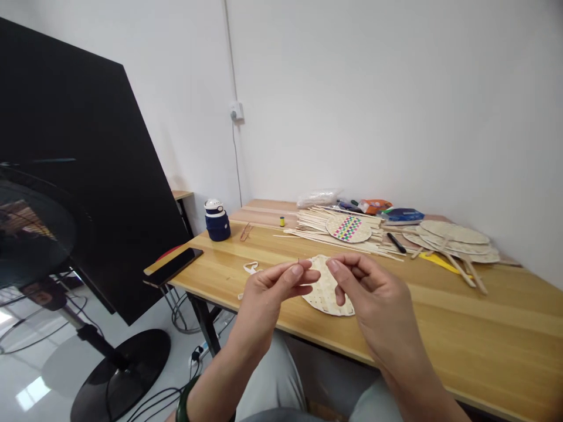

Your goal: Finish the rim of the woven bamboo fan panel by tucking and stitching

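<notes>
My left hand [273,287] is raised over the near edge of the wooden table [461,328], thumb and forefinger pinched on a thin needle [299,262] whose tip sticks up. My right hand [368,296] faces it, fingers curled and pinched close to the left fingertips; what it holds is too fine to see. Just behind both hands a round woven bamboo fan face [324,290] lies flat on the table.
Farther back lie a bundle of bamboo strips [316,225], a woven disc with a coloured checker pattern [348,228], several finished fans [457,240], a black pen [396,242], a navy container [217,220] and a phone [173,265]. A standing fan [35,234] and black panel [88,176] are left.
</notes>
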Tool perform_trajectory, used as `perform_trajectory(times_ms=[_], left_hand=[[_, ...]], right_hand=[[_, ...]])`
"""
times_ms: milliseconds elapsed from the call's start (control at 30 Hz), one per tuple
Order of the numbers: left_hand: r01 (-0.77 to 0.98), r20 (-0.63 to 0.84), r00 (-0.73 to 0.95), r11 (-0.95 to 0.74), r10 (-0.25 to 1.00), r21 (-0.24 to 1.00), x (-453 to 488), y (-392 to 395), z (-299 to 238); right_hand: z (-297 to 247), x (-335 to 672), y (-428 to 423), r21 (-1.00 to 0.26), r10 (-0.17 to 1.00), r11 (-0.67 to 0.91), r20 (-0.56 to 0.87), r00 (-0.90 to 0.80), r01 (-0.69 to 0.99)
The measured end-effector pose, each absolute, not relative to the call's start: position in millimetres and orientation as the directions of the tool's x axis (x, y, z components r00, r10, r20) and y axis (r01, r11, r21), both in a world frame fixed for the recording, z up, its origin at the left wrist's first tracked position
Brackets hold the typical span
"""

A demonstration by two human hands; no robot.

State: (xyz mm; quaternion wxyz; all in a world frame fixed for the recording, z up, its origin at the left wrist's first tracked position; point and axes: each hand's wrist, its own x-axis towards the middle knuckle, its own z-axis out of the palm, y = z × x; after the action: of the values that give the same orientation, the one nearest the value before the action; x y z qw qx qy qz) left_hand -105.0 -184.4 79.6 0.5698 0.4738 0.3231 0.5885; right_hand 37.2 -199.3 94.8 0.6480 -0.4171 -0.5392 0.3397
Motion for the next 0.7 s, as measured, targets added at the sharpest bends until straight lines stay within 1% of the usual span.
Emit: perform_trajectory(times_ms=[100, 200, 300, 433, 500, 567, 700], left_hand=[[-0.352, 0.238, 0.105, -0.188, 0.966, 0.917, -108, -183, 96], [-0.327, 0.317, 0.116, -0.266, 0.941, 0.907, -114, -183, 108], [-0.32, 0.362, 0.128, -0.307, 0.923, 0.896, -121, -185, 115], [-0.311, 0.409, 0.084, -0.366, 0.909, 0.877, -128, -186, 118], [-0.308, 0.422, 0.063, -0.385, 0.904, 0.87, -130, -186, 119], [-0.305, 0.432, 0.061, -0.395, 0.9, 0.867, -131, -186, 120], [-0.31, 0.451, 0.073, -0.41, 0.889, 0.858, -131, -188, 123]], right_hand=[[111, 28, -195, -0.862, 0.842, 0.501, 0.506, 0.185, 0.08], [124, 17, -190, -0.818, 0.796, 0.56, 0.575, 0.187, 0.13], [132, 9, -189, -0.769, 0.754, 0.608, 0.637, 0.158, 0.198], [135, 4, -189, -0.67, 0.669, 0.693, 0.735, 0.108, 0.267], [135, 3, -189, -0.64, 0.641, 0.712, 0.76, 0.104, 0.288], [134, 1, -189, -0.65, 0.651, 0.714, 0.753, 0.094, 0.261], [135, -3, -190, -0.721, 0.719, 0.68, 0.692, 0.071, 0.136]])
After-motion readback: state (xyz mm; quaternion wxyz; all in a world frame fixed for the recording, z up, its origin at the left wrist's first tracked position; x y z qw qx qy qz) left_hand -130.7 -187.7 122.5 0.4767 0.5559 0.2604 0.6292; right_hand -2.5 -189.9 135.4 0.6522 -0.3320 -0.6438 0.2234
